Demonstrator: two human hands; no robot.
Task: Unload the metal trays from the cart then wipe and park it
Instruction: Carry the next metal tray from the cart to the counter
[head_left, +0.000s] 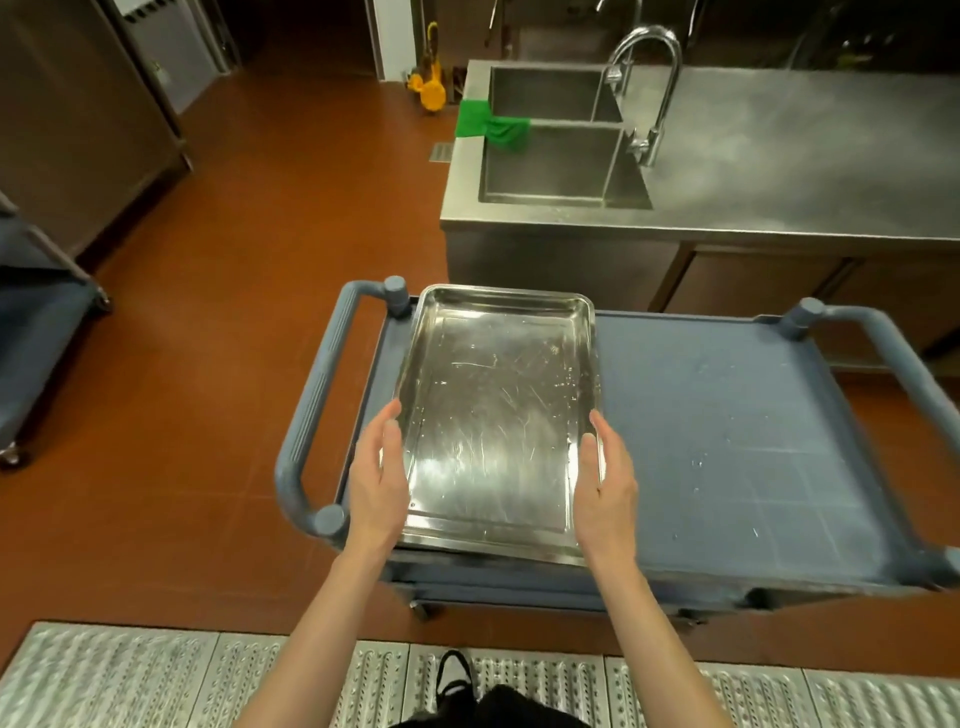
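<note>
Fingers (390, 423) of left hand (378, 480) flat along left rim of metal tray (496, 415), fingers of right hand (605, 480) flat along right rim; both touching edges, real grasp or just contact, can't tell. Tray sits on left half of grey cart (727, 441) top shelf, empty, scratched. Cart's right half bare. Behind cart: steel tabletop (805, 156) with double sink (550, 171), green cloth (491, 127) draped over sink's left edge, faucet (652, 93) at sink's right.
</note>
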